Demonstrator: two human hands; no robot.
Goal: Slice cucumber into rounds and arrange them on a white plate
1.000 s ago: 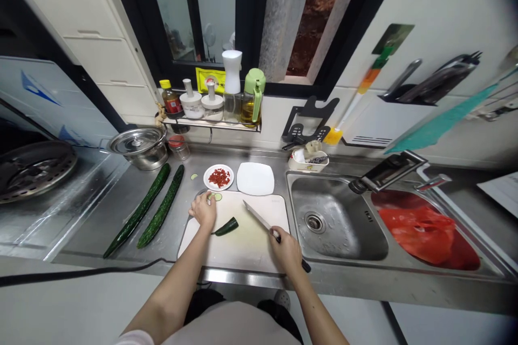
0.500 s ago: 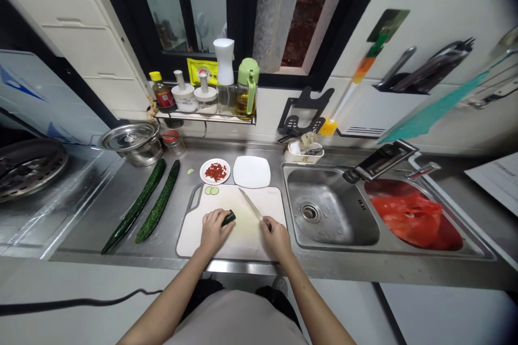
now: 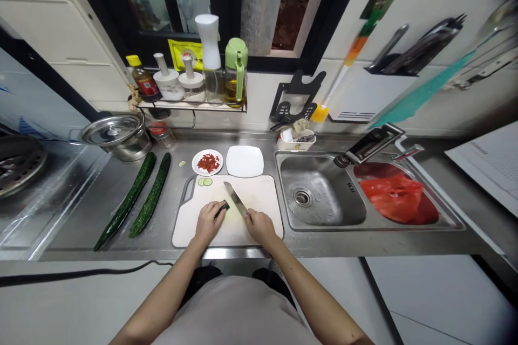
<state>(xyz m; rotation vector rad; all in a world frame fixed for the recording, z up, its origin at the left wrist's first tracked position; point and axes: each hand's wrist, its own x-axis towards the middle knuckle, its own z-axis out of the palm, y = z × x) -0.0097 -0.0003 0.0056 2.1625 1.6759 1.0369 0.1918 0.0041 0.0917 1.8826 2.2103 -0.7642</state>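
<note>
Cucumber piece (image 3: 224, 206) rests near the middle of the white cutting board (image 3: 186, 229), which lies on the steel desk (image 3: 84, 188). Left hand (image 3: 209, 221) covers the piece; its grip is closed over it, leaving only one end exposed. Right hand (image 3: 261, 226) has its grip closed on the handle of the knife (image 3: 236, 198), the blade slanting away just beside the exposed end; contact between edge and piece cannot be confirmed. Step in hand is judged to be slicing. Recommended practice: curl the left fingertips back from the edge, press the piece down so it does not roll, square the blade to its length, and cut with even, unhurried strokes for uniform thickness. Shortness of the piece is judged the main hazard, as fingers sit close to steel. Appearance: dark green skin, cut face not discernible. Two round slices (image 3: 207, 181), pale green with a darker rim, lie together at the board's far left corner
</note>
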